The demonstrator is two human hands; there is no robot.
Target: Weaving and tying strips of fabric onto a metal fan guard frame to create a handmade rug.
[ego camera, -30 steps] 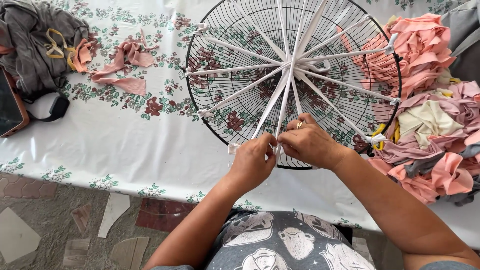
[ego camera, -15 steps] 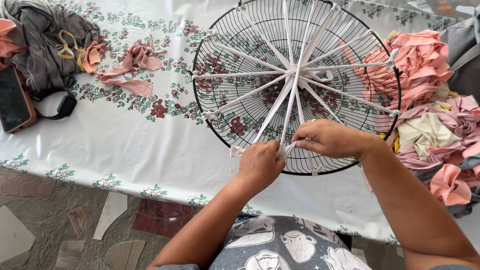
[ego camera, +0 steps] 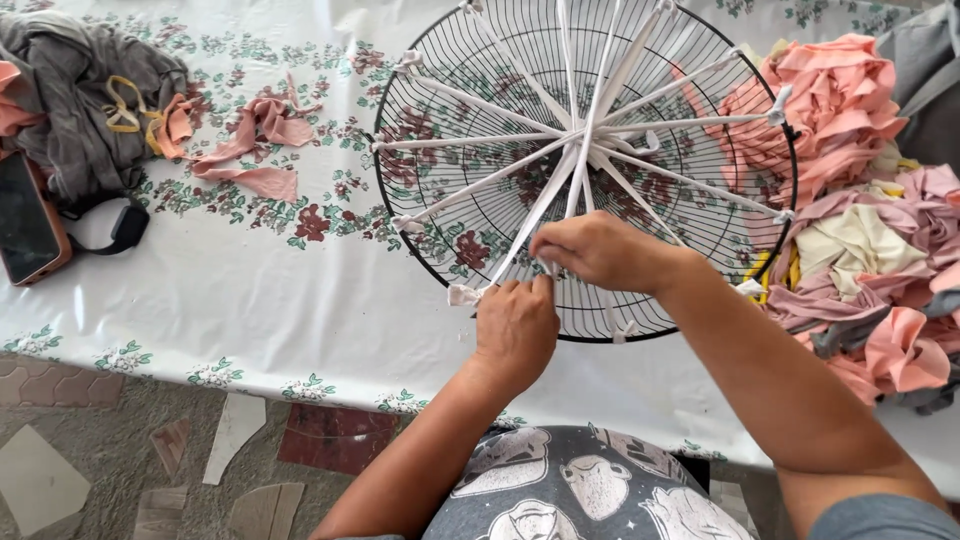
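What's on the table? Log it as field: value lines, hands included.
Surface: table under a white floral cloth
Centre: black wire fan guard, white fabric strips tied across it like spokes
Left hand: pinching a strip at the guard's near rim
Right hand: gripping the same strip
Right side: pile of pink fabric scraps
Far left: phone

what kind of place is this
Probably a home craft spot: a table under a flowered tablecloth, a black wire fan guard strung with white fabric strips, and a heap of cloth scraps.
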